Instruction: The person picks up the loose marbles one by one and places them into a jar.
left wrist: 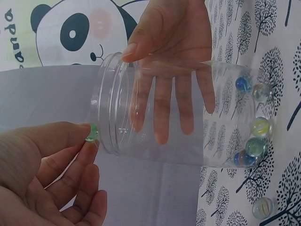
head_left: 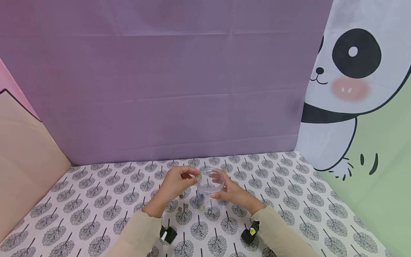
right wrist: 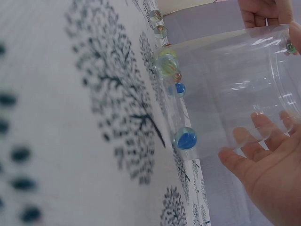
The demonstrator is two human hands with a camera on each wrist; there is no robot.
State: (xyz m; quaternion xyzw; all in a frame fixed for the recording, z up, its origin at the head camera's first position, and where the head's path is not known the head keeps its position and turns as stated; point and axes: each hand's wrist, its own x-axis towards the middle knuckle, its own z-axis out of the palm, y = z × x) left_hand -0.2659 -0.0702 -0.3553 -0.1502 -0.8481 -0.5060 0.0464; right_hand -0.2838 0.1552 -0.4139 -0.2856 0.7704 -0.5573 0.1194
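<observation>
A clear plastic jar (head_left: pixel 206 200) without a lid stands upright on the patterned cloth. My right hand (head_left: pixel 236 194) holds it from the right side, thumb near the rim and fingers spread along the wall. Between thumb and fingertips, my left hand (head_left: pixel 178 181) pinches a green glass marble (left wrist: pixel 91 133) just at the outer edge of the jar's mouth. Several marbles lie on the jar's bottom, among them a yellow-swirled marble (left wrist: pixel 260 127) and a blue marble (right wrist: pixel 186 138).
A few loose marbles lie on the cloth left of the jar, including a reddish marble (head_left: pixel 181 196) and a clear marble (head_left: pixel 179 209). The tree-print cloth (head_left: pixel 96 214) covers the table. Behind it hangs a purple curtain (head_left: pixel 179 89), with a panda-print panel (head_left: pixel 334 142) at the right.
</observation>
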